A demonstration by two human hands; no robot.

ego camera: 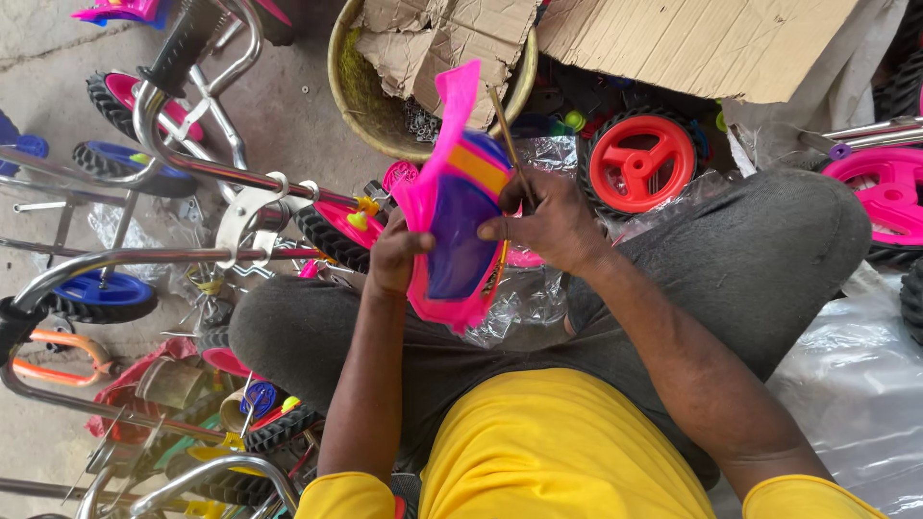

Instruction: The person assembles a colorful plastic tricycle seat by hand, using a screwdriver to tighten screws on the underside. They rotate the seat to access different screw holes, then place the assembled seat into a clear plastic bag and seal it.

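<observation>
A: What do the two hands hold?

B: A pink plastic seat part, curved and glossy, with a blue panel and an orange stripe on it. It is held upright over the lap, between the knees. The left hand grips its lower left edge, fingers closed around the rim. The right hand presses the right side with the thumb and at the same time pinches a thin metal rod, which points up and away from the person.

A: Is there any container near it?

B: Yes, one round metal bowl, dull yellow, just behind the seat part. In it lie torn pieces of brown cardboard and some small metal parts that are too small to tell. A large flat cardboard sheet lies to its right.

A: How many wheels do you count?

B: One red plastic wheel with a black rubber tyre, close to the right hand. At the right edge one pink wheel. On the left two blue wheels, and one more pink wheel above them.

A: And the material around?

B: Chrome tubes, bent and shiny, cross the left side. Crumpled clear plastic film lies under the seat part, on the grey trousers.
</observation>
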